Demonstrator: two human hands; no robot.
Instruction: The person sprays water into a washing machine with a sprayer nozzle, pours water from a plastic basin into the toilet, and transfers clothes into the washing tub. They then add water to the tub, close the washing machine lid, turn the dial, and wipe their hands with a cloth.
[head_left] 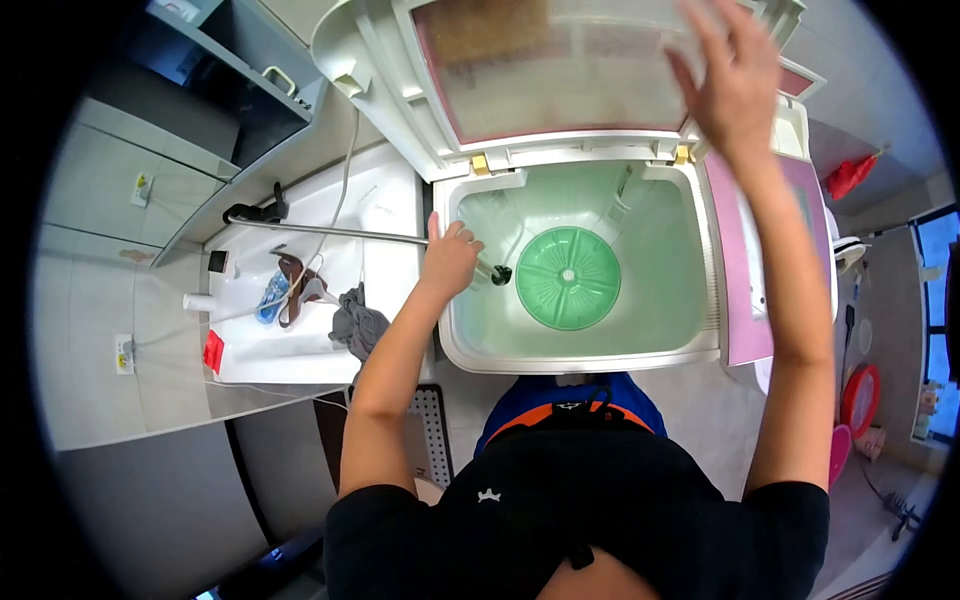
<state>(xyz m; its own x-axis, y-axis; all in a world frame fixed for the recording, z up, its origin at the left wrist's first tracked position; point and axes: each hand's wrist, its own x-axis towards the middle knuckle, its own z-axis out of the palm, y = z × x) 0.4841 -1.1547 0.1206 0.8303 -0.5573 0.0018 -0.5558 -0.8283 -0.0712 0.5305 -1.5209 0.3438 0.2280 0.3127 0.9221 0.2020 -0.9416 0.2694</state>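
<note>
A white basin [285,362] is seen at the left of the frame, where a crumpled gray cloth [357,322], a brown item [291,290] and a clear blue one [271,297] are held. From the black faucet fitting [262,208] at the basin's upper edge, a slender metallic hose [345,234] is stretched toward the center. It is met there by the left hand [450,262], which is closed around the hose's end above the near-left rim of an open washing machine [580,363]. A dark-tipped nozzle [501,275] is extended from the fist into the tub.

At the center of the frame, the tub is shown in pale green, its floor fitted with a ribbed, brighter green disc [568,278]. The raised lid [560,80], set with a cloudy, pink-edged panel, is pictured at the upper center. In front of its right side, at the upper right of the frame, the right hand [738,95] is held open, fingers spread and blurred; whether the lid is touched cannot be told. A pink panel [738,300] is partly crossed by the right forearm. At the far right, a red cloth [850,178] is hung above a red round basin [860,398].
</note>
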